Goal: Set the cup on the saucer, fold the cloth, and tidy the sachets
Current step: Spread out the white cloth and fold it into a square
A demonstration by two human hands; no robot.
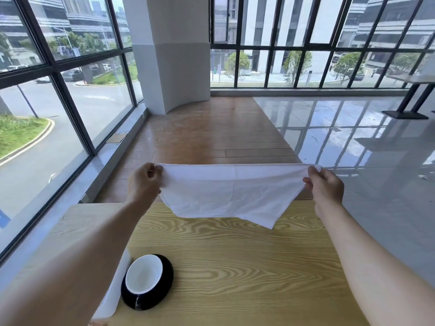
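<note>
head: worn on the person's head | faces forward and down | close over table (235, 267) | wide-angle

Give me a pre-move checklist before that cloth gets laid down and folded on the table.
1. Left hand has a grip on one top corner of the cloth: ok.
2. Right hand has a grip on the other top corner: ok.
3. Top edge pulled straight between the hands: ok.
4. Bottom edge level: not ok, one lower corner hangs down past the rest.
5. Bare table below the cloth for laying it flat: ok.
6. Cup on the saucer, clear of the cloth: ok.
7. Sachets tidied: cannot tell, none in view.
</note>
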